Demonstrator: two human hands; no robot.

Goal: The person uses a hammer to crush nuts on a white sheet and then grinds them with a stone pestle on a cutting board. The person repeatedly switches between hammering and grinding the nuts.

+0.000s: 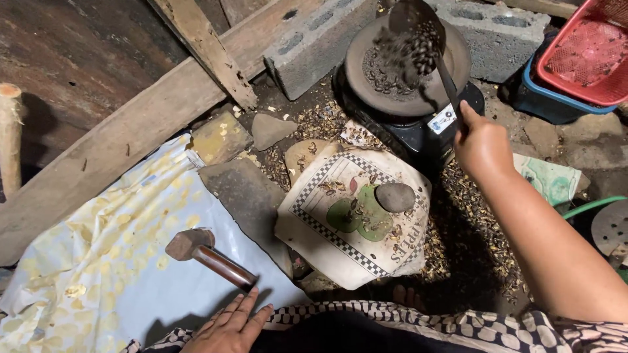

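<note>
My right hand [483, 145] grips the handle of a metal ladle [418, 29], whose scoop is lifted over a round dark pan [458, 65] and spills dark roasted seeds down into it. The pan sits on a black stove [418, 134]. My left hand [230, 327] rests flat with fingers apart at the bottom edge, holding nothing, just below the handle of a hammer [206, 252] lying on a pale sheet [104, 274]. A smooth grey stone [395, 196] lies on a checkered printed cloth [347, 216] between the hands.
Grey concrete blocks [314, 46] stand behind the stove. Wooden beams [118, 137] slope along the left. A red basket [585, 55] sits in a blue tub [549, 101] at the top right. Flat stones [245, 189] and seed husks [464, 235] litter the ground.
</note>
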